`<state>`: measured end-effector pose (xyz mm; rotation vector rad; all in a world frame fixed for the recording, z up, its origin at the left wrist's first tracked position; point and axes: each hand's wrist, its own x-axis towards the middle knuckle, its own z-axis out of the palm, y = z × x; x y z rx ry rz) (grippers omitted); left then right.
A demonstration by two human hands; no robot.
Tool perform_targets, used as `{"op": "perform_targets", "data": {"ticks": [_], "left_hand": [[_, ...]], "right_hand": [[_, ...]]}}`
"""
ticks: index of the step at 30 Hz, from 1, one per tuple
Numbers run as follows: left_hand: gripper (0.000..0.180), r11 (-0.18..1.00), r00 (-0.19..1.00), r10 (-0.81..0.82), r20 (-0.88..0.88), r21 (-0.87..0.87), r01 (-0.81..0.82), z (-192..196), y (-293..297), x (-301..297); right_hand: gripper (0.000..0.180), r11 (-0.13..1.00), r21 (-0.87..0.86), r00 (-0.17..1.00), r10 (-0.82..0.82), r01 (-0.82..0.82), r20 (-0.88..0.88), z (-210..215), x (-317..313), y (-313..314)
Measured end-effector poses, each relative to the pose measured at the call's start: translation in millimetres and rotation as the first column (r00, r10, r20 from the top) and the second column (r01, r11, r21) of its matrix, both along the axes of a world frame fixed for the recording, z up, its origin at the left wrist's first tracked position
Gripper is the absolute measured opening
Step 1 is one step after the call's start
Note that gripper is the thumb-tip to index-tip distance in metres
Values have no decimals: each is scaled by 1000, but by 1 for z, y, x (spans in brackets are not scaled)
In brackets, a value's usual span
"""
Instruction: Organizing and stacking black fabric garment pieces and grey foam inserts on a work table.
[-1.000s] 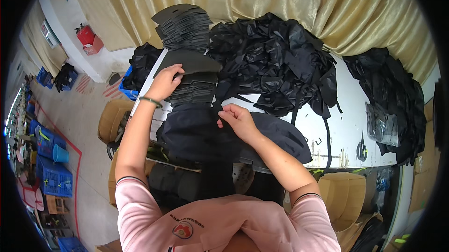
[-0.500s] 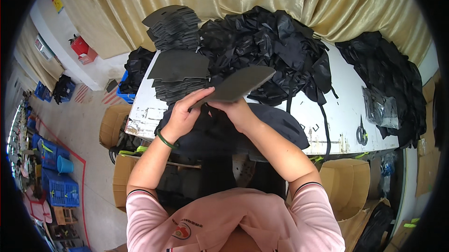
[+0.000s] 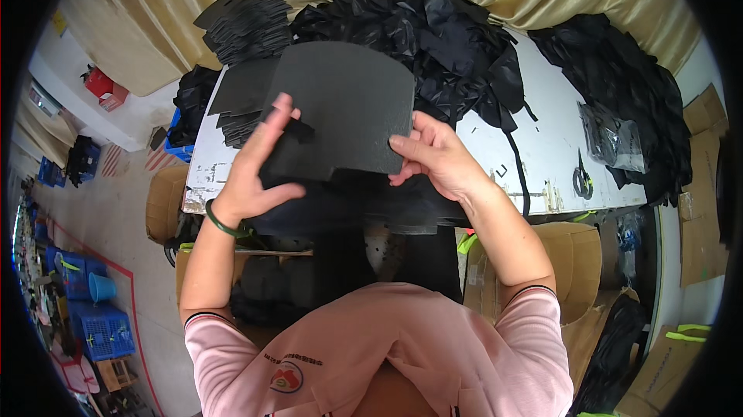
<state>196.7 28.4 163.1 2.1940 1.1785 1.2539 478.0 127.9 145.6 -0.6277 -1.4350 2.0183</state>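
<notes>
I hold a flat black foam panel (image 3: 344,103) with a rounded top edge up in front of me, its face toward the camera. My left hand (image 3: 259,161), with a green bangle at the wrist, grips its lower left side. My right hand (image 3: 433,155) pinches its lower right edge. Under the panel a black bag piece (image 3: 371,212) lies on the white table (image 3: 546,146) near its front edge. Stacks of similar black panels (image 3: 244,22) sit at the table's far left.
A big heap of black fabric (image 3: 441,30) fills the table's back middle, another heap (image 3: 627,84) the right. Scissors (image 3: 582,177) and a clear plastic bag (image 3: 607,134) lie at the right. Cardboard boxes (image 3: 576,254) stand below the table; blue crates (image 3: 93,316) sit on the floor at left.
My left hand took a black panel from the stack at left. Both hands have raised it and turned it from edge-on to facing the camera.
</notes>
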Motion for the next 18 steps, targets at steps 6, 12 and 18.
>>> {"op": "perform_targets", "data": {"ticks": [6,12,18], "left_hand": [[49,920,523,226,822,-4,-391,-16,-11,-32],[45,699,294,623,725,-348,-625,-80,-41,-106],[44,523,442,851,284,-377,-764,-164,-65,-144]], "right_hand": [[30,990,-128,995,-49,59,84,-61,59,9],[39,964,-28,818,-208,264,537,-97,129,8],[53,953,-148,816,-138,264,561,-108,141,-1]]}}
